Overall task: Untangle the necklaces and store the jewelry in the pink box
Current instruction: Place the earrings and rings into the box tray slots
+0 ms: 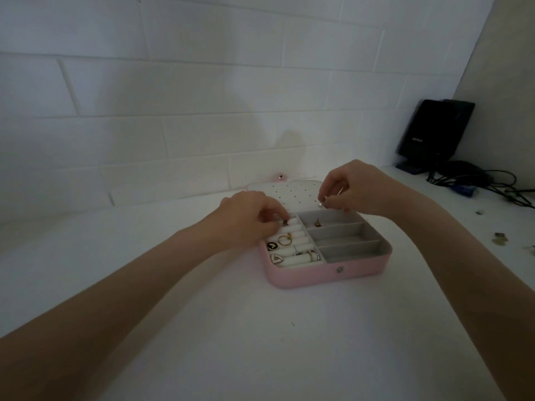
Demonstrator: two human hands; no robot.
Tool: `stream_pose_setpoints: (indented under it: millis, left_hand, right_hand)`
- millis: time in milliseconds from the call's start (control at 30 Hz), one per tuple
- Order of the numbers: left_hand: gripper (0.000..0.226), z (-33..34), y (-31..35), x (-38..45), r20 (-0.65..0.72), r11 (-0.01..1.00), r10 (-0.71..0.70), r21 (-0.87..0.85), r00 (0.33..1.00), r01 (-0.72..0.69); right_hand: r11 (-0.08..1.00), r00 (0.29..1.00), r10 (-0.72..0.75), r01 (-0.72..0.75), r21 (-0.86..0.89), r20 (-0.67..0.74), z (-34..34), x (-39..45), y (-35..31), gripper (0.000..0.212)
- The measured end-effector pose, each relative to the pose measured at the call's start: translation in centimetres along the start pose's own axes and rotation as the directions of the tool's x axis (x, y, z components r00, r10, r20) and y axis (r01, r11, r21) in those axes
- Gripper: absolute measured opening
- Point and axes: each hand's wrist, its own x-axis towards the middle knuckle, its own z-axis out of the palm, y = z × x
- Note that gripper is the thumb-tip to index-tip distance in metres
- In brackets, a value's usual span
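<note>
Both forearms reach in from the near edge over the white table (202,328); pink box (333,274) sits open at centre, rings (285,239) and pendants already in the roll slots on its left side, one gold stud (318,222) in the top right compartment, other compartments bare. Risk: the small piece could slip from a pinch and roll off the table, or snag between rolls if pushed in crooked (light is dim, hard to judge seating). Left hand (249,217) is knuckles up, fingertips pinching a small dark piece (286,222) at the far rolls; right hand (356,188) is raised over the box's far edge, thumb and forefinger pinching a pearl stud (320,204) near the holed lid panel (289,195). No necklaces in view.
</note>
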Motion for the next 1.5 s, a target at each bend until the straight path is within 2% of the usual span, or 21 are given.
stream_pose_setpoints:
  millis: [200,333,400,533,767,933,1067,1167,1367,1433,1500]
  left_hand:
    - [0.015,0.4,-0.1,0.8,-0.086,1.0,0.023,-0.012,0.996,-0.024]
    - [0.014,0.1,-0.2,1.4,-0.039,0.998,0.059,-0.023,0.998,-0.059]
    - [0.013,0.0,0.0,1.6,-0.029,0.997,0.073,0.005,0.997,-0.073]
    - [0.008,0.0,0.0,1.6,-0.034,0.992,0.107,0.065,0.994,-0.105]
    - [0.011,0.2,-0.5,1.5,-0.029,0.987,0.138,0.089,0.99,-0.135]
    - [0.007,0.2,-0.5,1.3,-0.026,0.989,0.141,0.047,0.99,-0.139]
    - [0.004,0.1,-0.4,1.0,-0.047,0.994,0.108,0.025,0.993,-0.107]
    - [0.013,0.1,-0.5,0.8,-0.058,0.997,0.081,-0.012,0.995,-0.081]
    - [0.01,0.1,-1.0,0.8,-0.07,0.995,0.074,-0.064,0.995,-0.078]
    - [0.008,-0.4,-1.8,0.3,-0.092,0.998,0.021,-0.059,0.996,-0.026]
    - [0.006,-0.8,-2.7,-0.4,-0.113,0.975,-0.137,-0.192,0.984,0.114]
  right_hand:
    - [0.962,0.999,0.02,-0.008,-0.272,0.039,0.2,-0.4,0.4,0.013]
    - [0.932,1.0,-0.001,-0.001,-0.362,-0.006,0.4,0.3,-0.5,0.011]
    - [0.95,0.998,-0.062,0.049,-0.308,-0.032,0.9,0.4,-1.5,0.011]
    - [0.974,0.983,-0.166,0.177,-0.145,0.081,2.7,0.2,-3.5,0.009]
    - [0.982,0.984,-0.158,0.165,-0.093,0.085,3.4,0.7,-2.6,0.009]
    - [0.988,0.988,-0.115,0.103,0.112,0.107,2.9,0.9,-1.3,0.016]
    - [0.989,0.984,-0.128,0.118,0.088,0.125,3.1,1.0,-1.1,0.014]
    - [0.986,0.979,-0.125,0.105,0.126,0.164,3.2,0.8,-1.3,0.013]
    - [0.985,0.989,-0.125,0.114,0.126,0.084,4.0,0.8,-1.3,0.014]
    - [0.966,0.988,-0.101,0.068,0.247,0.119,3.7,0.5,-1.2,0.01]
    - [0.94,0.987,-0.074,0.021,0.341,0.143,3.1,0.2,-1.1,0.007]
